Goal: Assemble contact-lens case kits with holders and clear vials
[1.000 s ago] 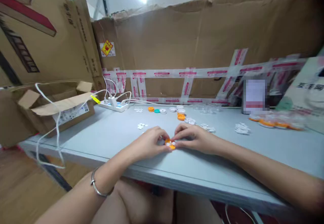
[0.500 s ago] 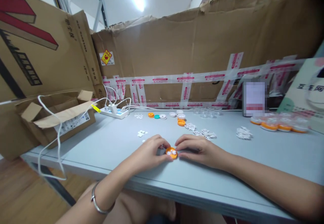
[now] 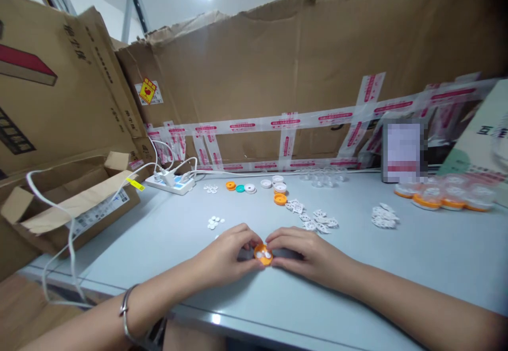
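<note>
Near the front of the table, a small round orange case is held between my two hands. A few small white pieces lie inside it, their exact shape hard to make out. My left hand grips its left side with thumb and fingers. From the right, my right hand pinches its rim, fingertips at the far edge and thumb at the near edge. Beyond my left hand lies a cluster of small white discs. White openwork pieces are spread beyond my right hand.
Orange, teal and white round parts stand in a row farther back. Clear cups sit behind them; capped orange-and-white containers are at right. A power strip and an open carton occupy the left. Cardboard walls the back.
My view has shifted, so the carton and power strip appear farther left. Both hands stay around the orange case, which now appears slightly lower and left in view.
</note>
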`<state>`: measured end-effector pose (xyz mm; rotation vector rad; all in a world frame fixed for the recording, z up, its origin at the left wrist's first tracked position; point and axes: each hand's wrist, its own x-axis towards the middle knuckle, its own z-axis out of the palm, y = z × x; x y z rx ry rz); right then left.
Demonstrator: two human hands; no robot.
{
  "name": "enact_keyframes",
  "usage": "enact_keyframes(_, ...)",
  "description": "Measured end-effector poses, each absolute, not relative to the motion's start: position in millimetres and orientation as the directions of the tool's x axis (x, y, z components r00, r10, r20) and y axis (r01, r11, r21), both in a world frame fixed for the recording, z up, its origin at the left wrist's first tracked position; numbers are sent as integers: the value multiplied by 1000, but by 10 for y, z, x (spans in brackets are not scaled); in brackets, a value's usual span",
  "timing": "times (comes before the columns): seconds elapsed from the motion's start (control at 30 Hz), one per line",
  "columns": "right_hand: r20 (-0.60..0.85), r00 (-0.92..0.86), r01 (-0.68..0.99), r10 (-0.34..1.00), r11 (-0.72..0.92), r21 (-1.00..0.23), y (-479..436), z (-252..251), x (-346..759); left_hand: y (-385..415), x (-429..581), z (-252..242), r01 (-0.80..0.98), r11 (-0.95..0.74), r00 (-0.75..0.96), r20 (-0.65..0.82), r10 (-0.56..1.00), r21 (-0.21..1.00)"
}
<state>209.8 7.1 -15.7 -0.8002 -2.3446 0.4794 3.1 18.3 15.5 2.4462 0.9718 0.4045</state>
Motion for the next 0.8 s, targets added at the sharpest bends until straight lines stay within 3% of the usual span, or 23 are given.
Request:
enact_keyframes(0.4,433,-547,480,717,692,-539,215,-191,2070,477,23,85,497,-596,739,53,672,630)
enact_keyframes(0.8,373,-614,508,696,710,-487,215,-98,2160,578,19,-46,459,-506,751,-14,661,730)
